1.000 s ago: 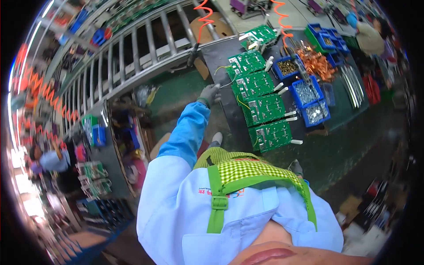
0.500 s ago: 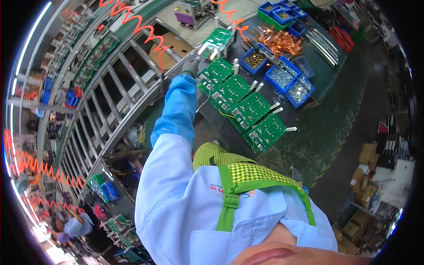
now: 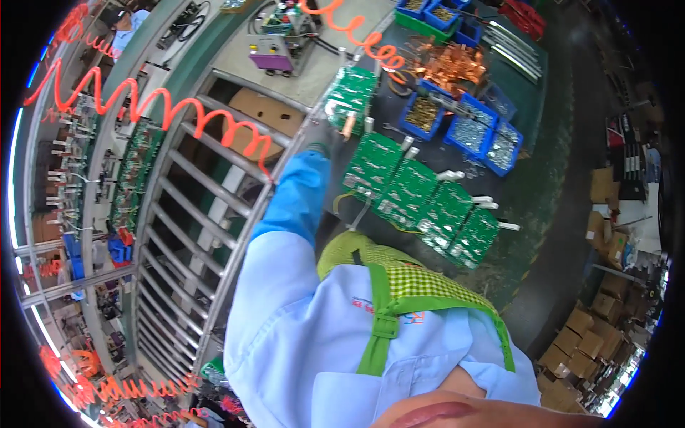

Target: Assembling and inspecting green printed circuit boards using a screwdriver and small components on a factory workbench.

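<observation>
My left hand (image 3: 320,133), in a grey glove below a blue sleeve cover, reaches to the near left edge of a green circuit board (image 3: 349,93). This board sits apart at the far end of the work table. The fingers are dark and blurred, so their grip on the board cannot be made out. A tan, copper-coloured piece (image 3: 348,127) stands at the board's near edge, beside the hand. Closer to me, several green circuit boards (image 3: 410,189) lie side by side in a slanting row, with white posts (image 3: 451,175) along their right edges. My right hand is out of view.
Blue bins of brass parts (image 3: 422,114) and silver hardware (image 3: 472,128) stand right of the boards, with copper pieces (image 3: 451,68) piled behind. A roller conveyor (image 3: 207,189) runs along the left. Orange coiled hoses (image 3: 171,107) hang over it. A purple-fronted device (image 3: 275,60) stands far left.
The whole view has shifted, bringing more of the conveyor in. The gap between the far board and the row looks wider. My left hand remains beside the far board.
</observation>
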`<state>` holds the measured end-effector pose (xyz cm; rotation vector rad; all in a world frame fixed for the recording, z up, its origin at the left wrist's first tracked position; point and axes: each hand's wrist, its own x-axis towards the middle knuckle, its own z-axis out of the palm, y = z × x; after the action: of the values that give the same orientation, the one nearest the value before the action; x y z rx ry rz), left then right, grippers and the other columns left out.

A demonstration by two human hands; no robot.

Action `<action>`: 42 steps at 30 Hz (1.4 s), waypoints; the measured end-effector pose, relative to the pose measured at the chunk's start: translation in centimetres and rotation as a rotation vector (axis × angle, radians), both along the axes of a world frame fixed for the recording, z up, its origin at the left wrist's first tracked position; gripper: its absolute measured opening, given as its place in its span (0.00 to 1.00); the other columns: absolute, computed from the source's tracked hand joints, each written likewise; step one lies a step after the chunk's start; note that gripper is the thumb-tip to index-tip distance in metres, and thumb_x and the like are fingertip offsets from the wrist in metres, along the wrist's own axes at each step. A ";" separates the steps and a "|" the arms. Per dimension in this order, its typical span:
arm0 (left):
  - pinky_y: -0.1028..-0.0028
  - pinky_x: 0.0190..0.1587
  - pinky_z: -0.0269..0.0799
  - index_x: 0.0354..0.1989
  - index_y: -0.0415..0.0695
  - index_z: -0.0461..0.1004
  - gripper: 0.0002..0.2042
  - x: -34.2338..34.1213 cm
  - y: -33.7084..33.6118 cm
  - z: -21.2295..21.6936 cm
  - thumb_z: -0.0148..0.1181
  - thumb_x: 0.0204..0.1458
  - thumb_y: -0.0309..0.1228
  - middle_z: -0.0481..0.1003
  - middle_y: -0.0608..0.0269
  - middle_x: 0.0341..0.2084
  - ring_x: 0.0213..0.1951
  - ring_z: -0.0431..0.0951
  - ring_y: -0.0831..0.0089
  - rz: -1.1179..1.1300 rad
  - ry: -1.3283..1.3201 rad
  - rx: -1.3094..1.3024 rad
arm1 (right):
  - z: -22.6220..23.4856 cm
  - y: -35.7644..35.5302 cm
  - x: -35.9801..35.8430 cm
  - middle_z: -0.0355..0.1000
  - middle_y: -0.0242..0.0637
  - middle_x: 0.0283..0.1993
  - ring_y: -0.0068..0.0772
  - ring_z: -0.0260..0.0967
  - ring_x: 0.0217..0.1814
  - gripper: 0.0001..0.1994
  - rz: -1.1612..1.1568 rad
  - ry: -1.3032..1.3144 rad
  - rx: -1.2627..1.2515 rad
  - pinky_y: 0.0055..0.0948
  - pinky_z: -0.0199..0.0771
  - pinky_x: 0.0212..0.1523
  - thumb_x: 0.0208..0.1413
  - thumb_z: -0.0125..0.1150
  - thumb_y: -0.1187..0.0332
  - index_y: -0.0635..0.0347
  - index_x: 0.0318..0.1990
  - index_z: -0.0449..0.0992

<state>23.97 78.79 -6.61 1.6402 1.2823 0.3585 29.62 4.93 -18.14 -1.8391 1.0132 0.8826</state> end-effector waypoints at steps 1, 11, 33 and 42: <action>0.66 0.27 0.70 0.34 0.38 0.69 0.16 0.8 -0.5 1.1 0.50 0.52 0.42 0.72 0.54 0.22 0.23 0.73 0.66 0.145 -0.067 -0.068 | -0.1 2.3 -1.9 0.69 0.33 0.34 0.29 0.64 0.24 0.16 0.009 0.000 0.012 0.30 0.61 0.19 0.54 0.50 0.54 0.52 0.44 0.68; 0.82 0.18 0.62 0.32 0.39 0.73 0.12 -4.5 4.2 -7.4 0.46 0.57 0.34 0.71 0.66 0.18 0.18 0.68 0.81 0.164 -0.446 -0.261 | 3.9 6.7 -1.9 0.70 0.34 0.30 0.28 0.64 0.22 0.15 0.039 -0.147 0.066 0.30 0.61 0.17 0.53 0.51 0.56 0.54 0.43 0.69; 0.73 0.41 0.69 0.52 0.39 0.64 0.19 4.3 -7.3 17.2 0.54 0.49 0.22 0.72 0.58 0.41 0.41 0.73 0.73 -0.470 -0.602 0.497 | -13.9 -9.3 -0.1 0.71 0.34 0.29 0.31 0.67 0.25 0.16 0.429 -0.399 -0.006 0.31 0.67 0.27 0.53 0.52 0.58 0.60 0.43 0.72; 0.62 0.46 0.68 0.48 0.48 0.69 0.19 35.1 0.5 5.2 0.56 0.46 0.38 0.73 0.51 0.42 0.44 0.73 0.56 -1.044 0.189 0.748 | -1.5 5.3 -4.3 0.69 0.29 0.32 0.23 0.65 0.27 0.14 0.258 -0.322 0.005 0.24 0.66 0.27 0.54 0.51 0.64 0.57 0.47 0.70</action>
<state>59.09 79.29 -1.37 2.7656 0.2381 0.0091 25.33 10.25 -19.67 -2.0570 0.5824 0.7029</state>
